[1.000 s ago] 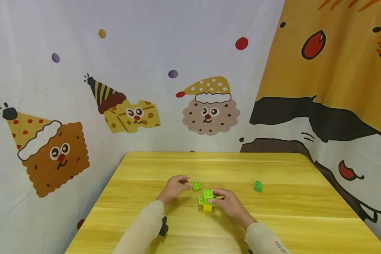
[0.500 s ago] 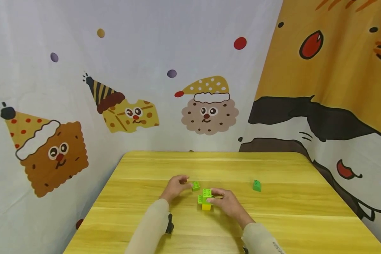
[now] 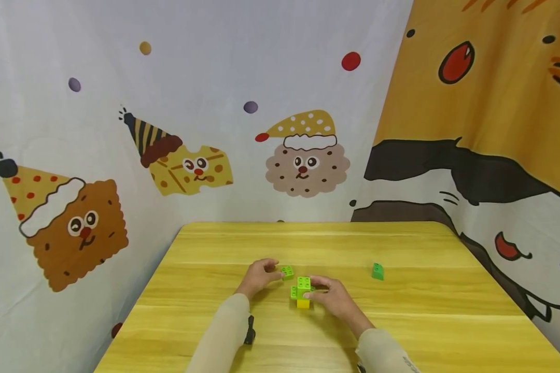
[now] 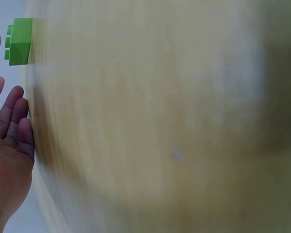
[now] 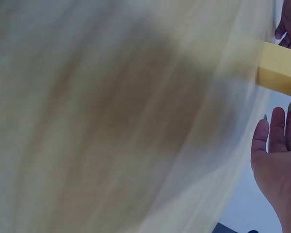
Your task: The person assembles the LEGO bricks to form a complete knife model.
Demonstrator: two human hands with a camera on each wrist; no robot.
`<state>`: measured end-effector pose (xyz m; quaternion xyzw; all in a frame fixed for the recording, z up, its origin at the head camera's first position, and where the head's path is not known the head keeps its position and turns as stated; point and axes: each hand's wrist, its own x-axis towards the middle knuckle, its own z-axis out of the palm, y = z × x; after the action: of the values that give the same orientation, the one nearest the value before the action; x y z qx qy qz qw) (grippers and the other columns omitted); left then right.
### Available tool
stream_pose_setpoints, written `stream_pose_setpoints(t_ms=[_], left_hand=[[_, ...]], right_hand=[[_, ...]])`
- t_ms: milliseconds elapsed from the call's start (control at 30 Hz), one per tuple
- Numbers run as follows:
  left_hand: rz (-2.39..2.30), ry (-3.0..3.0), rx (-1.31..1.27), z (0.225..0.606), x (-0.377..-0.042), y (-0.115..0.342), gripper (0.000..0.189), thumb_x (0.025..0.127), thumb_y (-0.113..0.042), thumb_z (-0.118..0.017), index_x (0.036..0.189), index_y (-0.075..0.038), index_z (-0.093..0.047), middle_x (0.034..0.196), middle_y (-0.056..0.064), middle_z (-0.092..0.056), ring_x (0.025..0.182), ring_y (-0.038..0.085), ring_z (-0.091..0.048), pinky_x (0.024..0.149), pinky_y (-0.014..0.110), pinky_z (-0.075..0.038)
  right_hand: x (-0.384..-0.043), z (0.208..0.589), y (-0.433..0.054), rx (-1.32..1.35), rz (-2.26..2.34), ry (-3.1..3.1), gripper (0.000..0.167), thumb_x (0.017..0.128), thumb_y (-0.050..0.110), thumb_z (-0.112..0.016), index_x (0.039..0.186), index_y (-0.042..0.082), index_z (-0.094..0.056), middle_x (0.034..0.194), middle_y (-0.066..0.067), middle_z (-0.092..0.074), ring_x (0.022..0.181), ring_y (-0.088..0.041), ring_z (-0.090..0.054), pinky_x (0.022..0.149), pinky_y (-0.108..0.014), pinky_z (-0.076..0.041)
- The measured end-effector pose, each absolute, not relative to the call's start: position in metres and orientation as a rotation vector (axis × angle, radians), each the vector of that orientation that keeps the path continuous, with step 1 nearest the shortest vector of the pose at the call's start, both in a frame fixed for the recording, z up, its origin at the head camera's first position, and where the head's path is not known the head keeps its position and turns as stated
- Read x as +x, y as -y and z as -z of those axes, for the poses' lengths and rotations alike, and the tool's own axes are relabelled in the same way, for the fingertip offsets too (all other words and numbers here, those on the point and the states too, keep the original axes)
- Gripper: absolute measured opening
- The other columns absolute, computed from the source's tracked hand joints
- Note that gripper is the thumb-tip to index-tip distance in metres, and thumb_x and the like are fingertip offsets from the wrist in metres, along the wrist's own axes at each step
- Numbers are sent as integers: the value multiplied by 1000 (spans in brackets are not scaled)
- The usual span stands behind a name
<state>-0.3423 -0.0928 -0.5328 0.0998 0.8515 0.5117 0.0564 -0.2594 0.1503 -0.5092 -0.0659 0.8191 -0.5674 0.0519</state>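
The right hand [image 3: 335, 297] pinches the brick stack [image 3: 303, 286] from its right side, thumb on the near face and fingers curved toward the far side; the left hand [image 3: 259, 276], left of the stack and slightly beyond it, is partly open, thumb and fingers apart, near a loose lime brick [image 3: 287, 272], though I cannot tell whether the thumb touches it; that brick lies just beyond the stack, a little to its left, smooth and round-studded; the stack has a plain yellow block [image 3: 303, 304] at its base and glossy lime pieces above, one jutting out on the left; well to the right of the stack lies a darker green brick [image 3: 377, 271] with a sloping face; beneath the stack spreads a streaky wood-grain table [image 3: 378, 326]; far beyond it hangs a pale cloth backdrop [image 3: 205, 77] printed with cartoon snacks in hats.
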Motion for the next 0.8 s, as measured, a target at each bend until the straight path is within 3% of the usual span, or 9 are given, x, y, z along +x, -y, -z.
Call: stream_pose_setpoints(t_ms=[200, 567, 800], left_hand=[[-1549, -2589, 307, 535, -344, 90, 52, 87, -28, -79, 130, -5, -63, 124, 10, -62, 115, 28, -56, 96, 47, -47], [-1486, -2630, 302, 536, -346, 85, 46, 85, -31, -81, 122, -8, -68, 118, 6, -62, 110, 26, -56, 95, 45, -47], [-1490, -2643, 344, 535, -346, 82, 39, 85, -23, -81, 116, -4, -68, 114, 9, -61, 106, 27, -56, 93, 46, -47]], right_hand=[[-256, 517, -158, -233, 1692, -2470, 62, 84, 23, -81, 137, 1, -57, 123, -12, -64, 109, -28, -61, 93, -48, -49], [-258, 530, -165, -241, 1740, -2423, 43, 87, 21, -77, 125, 4, -66, 112, -5, -68, 104, -23, -61, 89, -41, -51], [-260, 533, -165, -239, 1785, -2407, 40, 88, 21, -77, 123, 4, -67, 111, -6, -69, 102, -22, -62, 89, -40, -51]])
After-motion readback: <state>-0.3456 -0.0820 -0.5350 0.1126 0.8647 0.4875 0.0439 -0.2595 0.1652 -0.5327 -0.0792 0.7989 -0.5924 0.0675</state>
